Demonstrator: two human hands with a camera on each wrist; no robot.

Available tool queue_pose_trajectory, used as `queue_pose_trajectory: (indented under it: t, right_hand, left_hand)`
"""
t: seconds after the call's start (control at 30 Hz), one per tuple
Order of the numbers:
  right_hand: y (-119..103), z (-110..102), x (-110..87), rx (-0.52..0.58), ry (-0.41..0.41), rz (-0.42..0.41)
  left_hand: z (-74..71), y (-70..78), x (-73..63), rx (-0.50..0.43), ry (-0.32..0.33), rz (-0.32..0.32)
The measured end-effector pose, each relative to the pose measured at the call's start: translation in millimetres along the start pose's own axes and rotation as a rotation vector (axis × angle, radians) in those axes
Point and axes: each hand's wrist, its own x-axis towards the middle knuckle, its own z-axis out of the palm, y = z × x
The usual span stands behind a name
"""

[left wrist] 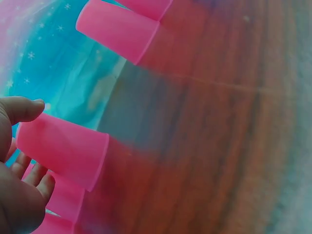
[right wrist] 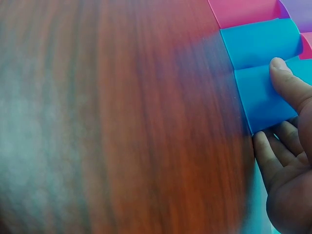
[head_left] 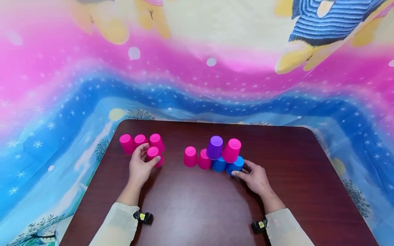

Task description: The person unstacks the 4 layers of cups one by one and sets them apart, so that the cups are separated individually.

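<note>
Left hand (head_left: 141,168): in grasp on a front pink cup (head_left: 154,157), thumb on the right side, fingers on the far left side. Position of front pink cup: left part of the worktop (head_left: 194,205), base up, just forward of the rightmost of three rear pink cups (head_left: 140,139). Contact between front pink cup and worktop: not determinable. Rear pink cups: inverted, side by side.

Right hand (head_left: 256,178): in grasp on the outer blue cup (head_left: 236,165), thumb on the near side, fingers round the right side. Position of outer blue cup: right end of a four-cup row near the middle of the worktop. Remaining order, right to left: inner blue cup (head_left: 219,165), inner pink cup (head_left: 204,160), end pink cup (head_left: 190,158). Blue cups: side by side in the right wrist view.

Upper tier: purple cup (head_left: 214,148) across inner pink cup and inner blue cup; upper pink cup (head_left: 232,150) across both blue cups. Both inverted.

Forearms: pale sleeves (head_left: 118,223), with a black wrist device (head_left: 144,217) at each cuff. Beyond the worktop: printed backdrop (head_left: 184,78) in pink and blue, with snowflake motifs.
</note>
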Motion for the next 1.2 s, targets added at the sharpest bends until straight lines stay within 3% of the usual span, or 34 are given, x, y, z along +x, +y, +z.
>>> queue_pose_trajectory:
  t: [0.27, 0.63, 0.93, 1.2]
  right_hand:
    - [1.5, -1.2, -1.1, 0.011, -0.004, 0.014]
    - [1.7, -1.8, -0.6, 0.023, -0.001, 0.009]
    - [0.2, -1.6, -0.9, 0.02, -0.005, 0.011]
    - [-0.8, -2.4, -1.5, 0.013, 0.002, 0.008]
  left_hand:
    - [4.6, 19.3, 2.5, -0.018, 0.065, 0.107]
    - [20.1, 51.7, 1.8, -0.114, 0.021, 0.183]
    - [45.9, 73.9, -9.5, -0.154, -0.089, 0.286]
    - [70.2, 84.3, -7.5, -0.167, -0.236, 0.33]
